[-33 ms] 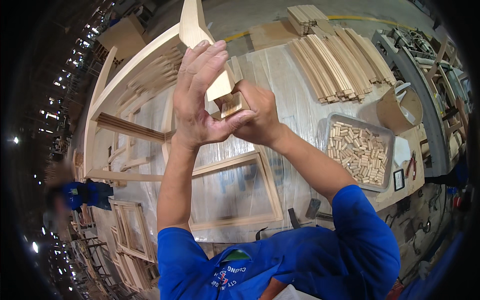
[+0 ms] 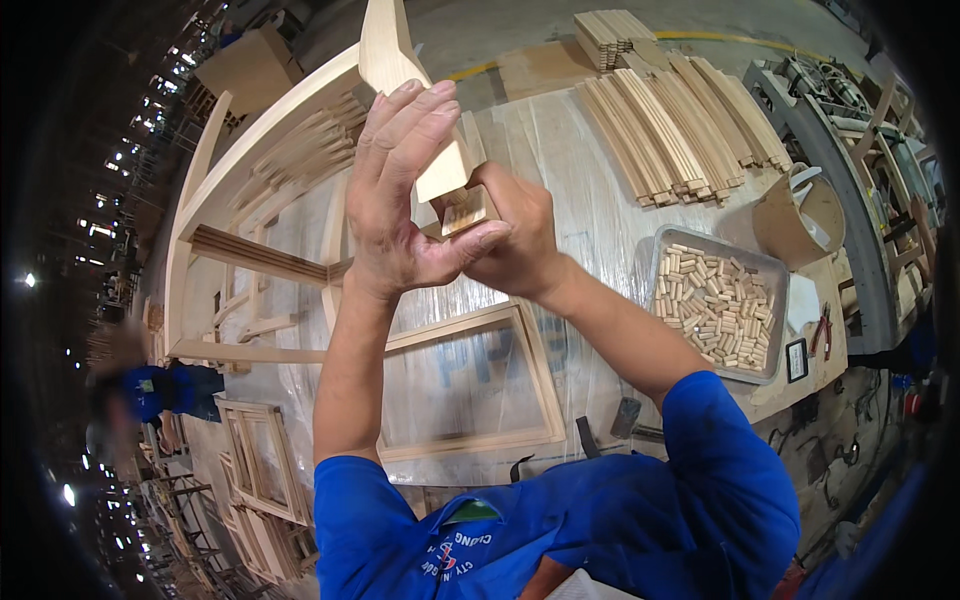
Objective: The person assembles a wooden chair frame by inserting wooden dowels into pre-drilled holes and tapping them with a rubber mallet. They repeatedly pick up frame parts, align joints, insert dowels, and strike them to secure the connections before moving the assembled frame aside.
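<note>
My left hand [image 2: 388, 205] is raised, its palm and long fingers pressed along the side of a pale shaped wooden leg [image 2: 388, 52]. Its thumb reaches across toward the leg's lower end. There, my right hand [image 2: 522, 228] is closed around a short square-ended wooden piece [image 2: 463, 210] that meets the leg. A narrow gap shows between the two pieces; the right fingers are mostly hidden behind the wood. The leg appears to belong to a large curved wooden frame [image 2: 275, 105] standing on the left, though my left hand covers part of the connection.
A flat rectangular frame [image 2: 540, 372] lies on the plastic-covered table [image 2: 590, 255]. At right are stacked slats [image 2: 660, 135], a grey tray [image 2: 662, 270] of wooden dowels, a brown bucket [image 2: 795, 225], and red-handled pliers [image 2: 822, 332]. A hammer [image 2: 627, 415] lies near my body; another person [image 2: 150, 392] stands far left.
</note>
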{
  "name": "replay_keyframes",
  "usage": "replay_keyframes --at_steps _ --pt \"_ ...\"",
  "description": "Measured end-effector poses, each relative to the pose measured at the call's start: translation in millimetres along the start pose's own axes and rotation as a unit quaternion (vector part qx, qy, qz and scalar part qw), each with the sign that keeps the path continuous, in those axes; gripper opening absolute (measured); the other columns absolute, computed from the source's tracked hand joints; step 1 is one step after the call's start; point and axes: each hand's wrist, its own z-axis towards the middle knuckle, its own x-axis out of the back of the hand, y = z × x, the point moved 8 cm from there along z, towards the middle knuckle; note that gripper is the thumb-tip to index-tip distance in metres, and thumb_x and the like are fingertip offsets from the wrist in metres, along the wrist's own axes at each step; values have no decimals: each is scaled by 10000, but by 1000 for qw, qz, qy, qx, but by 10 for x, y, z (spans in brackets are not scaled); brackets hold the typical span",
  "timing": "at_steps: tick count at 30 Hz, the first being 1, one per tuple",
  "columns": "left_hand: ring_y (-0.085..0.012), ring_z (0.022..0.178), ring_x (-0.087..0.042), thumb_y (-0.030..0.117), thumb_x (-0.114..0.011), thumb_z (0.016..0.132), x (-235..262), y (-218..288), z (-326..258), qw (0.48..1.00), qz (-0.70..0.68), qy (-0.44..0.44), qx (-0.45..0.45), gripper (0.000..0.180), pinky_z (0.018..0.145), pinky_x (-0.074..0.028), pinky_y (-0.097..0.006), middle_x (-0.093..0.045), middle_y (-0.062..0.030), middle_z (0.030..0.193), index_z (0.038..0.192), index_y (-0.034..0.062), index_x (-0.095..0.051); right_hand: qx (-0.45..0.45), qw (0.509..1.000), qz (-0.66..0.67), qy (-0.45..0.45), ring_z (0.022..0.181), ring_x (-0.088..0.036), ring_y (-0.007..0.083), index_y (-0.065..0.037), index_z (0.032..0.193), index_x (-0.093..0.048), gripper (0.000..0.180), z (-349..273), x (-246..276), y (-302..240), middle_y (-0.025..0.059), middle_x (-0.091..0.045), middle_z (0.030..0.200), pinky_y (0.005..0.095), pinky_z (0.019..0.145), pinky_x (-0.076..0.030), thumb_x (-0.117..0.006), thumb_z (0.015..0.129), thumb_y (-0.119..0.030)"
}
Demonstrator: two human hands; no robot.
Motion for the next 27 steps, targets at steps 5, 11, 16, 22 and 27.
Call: replay_keyframes --at_steps 5,11,16,22,27 --pt "-409 1271 -640 558 -727 927 39 -88 -17 1000 -9 15 -12 715 1146 -457 -552 -693 -221 1315 1329 -28 -651 -75 997 -29 -5 653 -704 360 -23 937 -583 305 48 -14 -83 156 -667 765 415 580 -554 -820 844 -191" --pt "-381 1240 -653 449 -837 850 5 -123 -6 999 -26 44 -2 607 1121 -491 -515 -718 -169 1283 1262 21 -711 -112 993 -44 -16 716 -738 324 -16 951 -603 324 46 -45 11 137 -684 844 395 644 -575 -850 812 -171" --pt "-364 1290 -630 423 -827 869 -8 -136 -71 999 -17 35 5 589 1151 -465 -503 -724 -167 1275 1293 33 -706 -135 980 84 -119 853 -740 404 0 1174 -599 480 -4 -31 125 204 -716 934 456 735 -586 -856 835 -222" --pt "-331 1359 -573 501 -888 810 -356 -154 -668 928 -231 122 266 917 1193 -417 -475 -547 -175 1520 1471 -27 -536 -390 861 73 -317 1229 -636 322 -8 1421 -536 779 -1705 388 1142 197 -657 1281 440 1075 -496 -905 807 -314" --pt "-293 1257 -642 491 -760 954 -1584 19 -1862 780 -376 -141 479 686 1119 -499 -439 -688 -220 1290 1362 -31 -582 -451 841 7 -298 1405 -499 366 -18 1592 -327 1021 -2745 366 1255 245 -487 1517 457 1188 -418 -905 782 -248"
